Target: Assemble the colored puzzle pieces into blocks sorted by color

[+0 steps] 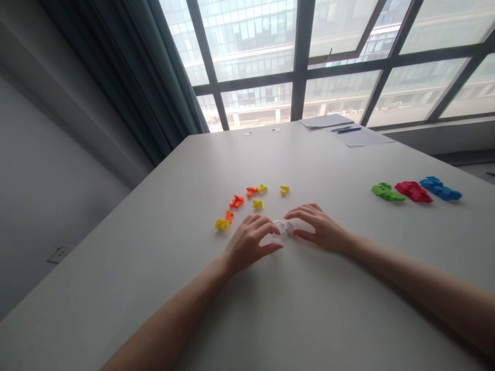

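A small white, partly see-through plastic piece point(283, 226) lies on the white table between my two hands. My left hand point(253, 239) is on its left, thumb and fingers apart, fingertips close to the piece. On the other side my right hand point(315, 226) also has its thumb and fingers spread around the piece's right end. Whether any fingertip touches it, I cannot tell. Beyond my left hand lie loose orange pieces point(236, 201) and yellow pieces point(258, 204), with one yellow piece point(222, 224) just left of that hand.
To the right sit a green toy car-like shape point(388, 192), a red one point(413, 191) and a blue one point(441, 188). Papers point(327, 121) and a pen point(349, 130) lie at the table's far edge by the window. A dark curtain point(131, 67) hangs at the left.
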### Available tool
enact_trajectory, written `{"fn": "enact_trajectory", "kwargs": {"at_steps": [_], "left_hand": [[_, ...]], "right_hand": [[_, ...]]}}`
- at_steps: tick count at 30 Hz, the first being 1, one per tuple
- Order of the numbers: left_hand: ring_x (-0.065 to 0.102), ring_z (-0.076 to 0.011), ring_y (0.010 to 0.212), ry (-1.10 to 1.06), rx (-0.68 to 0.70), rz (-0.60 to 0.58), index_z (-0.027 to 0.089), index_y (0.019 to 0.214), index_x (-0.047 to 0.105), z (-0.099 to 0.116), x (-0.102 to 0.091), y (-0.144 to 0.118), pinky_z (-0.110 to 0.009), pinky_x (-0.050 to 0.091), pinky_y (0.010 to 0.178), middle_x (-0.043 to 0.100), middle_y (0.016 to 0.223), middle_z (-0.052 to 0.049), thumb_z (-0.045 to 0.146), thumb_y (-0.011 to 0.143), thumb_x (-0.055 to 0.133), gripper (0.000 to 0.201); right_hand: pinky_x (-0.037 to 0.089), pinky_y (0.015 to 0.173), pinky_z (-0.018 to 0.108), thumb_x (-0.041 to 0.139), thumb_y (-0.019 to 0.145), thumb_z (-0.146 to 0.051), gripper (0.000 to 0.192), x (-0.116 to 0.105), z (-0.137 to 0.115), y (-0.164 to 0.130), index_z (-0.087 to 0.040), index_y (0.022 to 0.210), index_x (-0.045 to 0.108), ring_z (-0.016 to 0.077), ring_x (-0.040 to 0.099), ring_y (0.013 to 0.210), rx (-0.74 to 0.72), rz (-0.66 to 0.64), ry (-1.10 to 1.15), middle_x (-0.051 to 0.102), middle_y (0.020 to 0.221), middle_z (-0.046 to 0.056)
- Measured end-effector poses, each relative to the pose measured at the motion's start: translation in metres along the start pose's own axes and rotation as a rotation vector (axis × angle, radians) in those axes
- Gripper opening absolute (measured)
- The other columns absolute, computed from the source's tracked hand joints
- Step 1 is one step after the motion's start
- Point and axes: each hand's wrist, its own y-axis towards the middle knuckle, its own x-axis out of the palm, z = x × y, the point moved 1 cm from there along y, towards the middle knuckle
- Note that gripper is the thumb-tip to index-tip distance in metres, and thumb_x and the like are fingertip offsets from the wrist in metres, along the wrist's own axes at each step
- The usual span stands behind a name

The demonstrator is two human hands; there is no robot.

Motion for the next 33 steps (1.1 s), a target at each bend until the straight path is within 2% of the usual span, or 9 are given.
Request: {"fn": "enact_trajectory", "kwargs": {"at_steps": [2, 4, 9, 12, 17, 21, 26, 33], "left_hand": [[0.057, -0.0191, 0.083, 0.048, 0.055, -0.040, 0.019, 0.087, 0.062, 0.003, -0.002, 0.000, -0.034, 0.043, 0.084, 0.068, 0.088, -0.004, 0.052, 0.083, 0.065, 0.034], [0.057, -0.0195, 0.081, 0.092, 0.121, -0.090, 0.019, 0.087, 0.061, 0.005, -0.003, 0.000, -0.035, 0.042, 0.084, 0.068, 0.086, -0.004, 0.053, 0.081, 0.065, 0.035], [0.059, -0.0178, 0.084, 0.093, 0.155, -0.098, 0.020, 0.093, 0.062, 0.006, -0.003, -0.001, -0.033, 0.042, 0.088, 0.071, 0.089, -0.003, 0.037, 0.088, 0.062, 0.018], [0.060, -0.0152, 0.082, 0.022, 0.164, -0.083, 0.020, 0.092, 0.064, 0.004, -0.003, -0.001, -0.030, 0.042, 0.088, 0.071, 0.089, -0.001, 0.035, 0.089, 0.063, 0.015], [0.060, -0.0143, 0.086, -0.070, 0.115, -0.114, 0.021, 0.094, 0.066, 0.000, -0.001, -0.001, -0.030, 0.041, 0.090, 0.072, 0.093, 0.000, 0.036, 0.085, 0.067, 0.017], [0.059, -0.0167, 0.092, -0.055, 0.060, -0.102, 0.023, 0.097, 0.068, -0.002, -0.001, -0.002, -0.031, 0.042, 0.089, 0.070, 0.100, -0.003, 0.039, 0.081, 0.071, 0.023], [0.057, -0.0186, 0.089, 0.001, 0.005, -0.082, 0.021, 0.089, 0.065, -0.001, 0.001, -0.003, -0.033, 0.043, 0.087, 0.069, 0.095, -0.003, 0.044, 0.078, 0.072, 0.027], [0.057, -0.0179, 0.092, 0.014, -0.032, -0.060, 0.020, 0.086, 0.064, 0.000, 0.002, -0.002, -0.033, 0.042, 0.088, 0.066, 0.095, -0.002, 0.040, 0.083, 0.069, 0.020]], "right_hand": [[0.039, 0.095, 0.040, 0.054, 0.093, -0.034, 0.024, 0.000, 0.001, 0.000, -0.022, 0.114, 0.057, 0.0217, 0.059, 0.110, 0.004, 0.004, -0.002, 0.067, 0.116, 0.008], [0.040, 0.096, 0.040, 0.054, 0.093, -0.034, 0.024, 0.000, 0.003, -0.001, -0.023, 0.115, 0.057, 0.0219, 0.059, 0.110, 0.010, 0.006, -0.006, 0.067, 0.116, 0.008], [0.039, 0.096, 0.040, 0.054, 0.094, -0.034, 0.025, -0.001, 0.009, -0.003, -0.023, 0.116, 0.056, 0.0217, 0.059, 0.112, 0.033, 0.017, -0.018, 0.067, 0.117, 0.008], [0.039, 0.096, 0.041, 0.054, 0.094, -0.034, 0.025, -0.002, 0.009, -0.003, -0.023, 0.116, 0.057, 0.0220, 0.059, 0.112, 0.032, 0.017, -0.018, 0.067, 0.117, 0.008], [0.039, 0.096, 0.040, 0.053, 0.094, -0.034, 0.025, -0.002, 0.006, -0.002, -0.023, 0.116, 0.057, 0.0217, 0.059, 0.111, 0.019, 0.023, -0.012, 0.067, 0.116, 0.009], [0.039, 0.096, 0.040, 0.055, 0.092, -0.032, 0.023, -0.004, 0.002, -0.002, -0.023, 0.113, 0.059, 0.0211, 0.059, 0.109, -0.031, 0.019, -0.008, 0.068, 0.113, 0.008], [0.040, 0.096, 0.040, 0.058, 0.089, -0.031, 0.023, -0.006, -0.004, -0.002, -0.023, 0.111, 0.061, 0.0209, 0.059, 0.106, -0.111, 0.009, -0.024, 0.067, 0.111, 0.009], [0.036, 0.099, 0.040, 0.060, 0.088, -0.032, 0.024, -0.003, -0.015, 0.000, -0.022, 0.110, 0.061, 0.0197, 0.059, 0.108, -0.225, -0.051, -0.044, 0.068, 0.113, 0.008]]}}
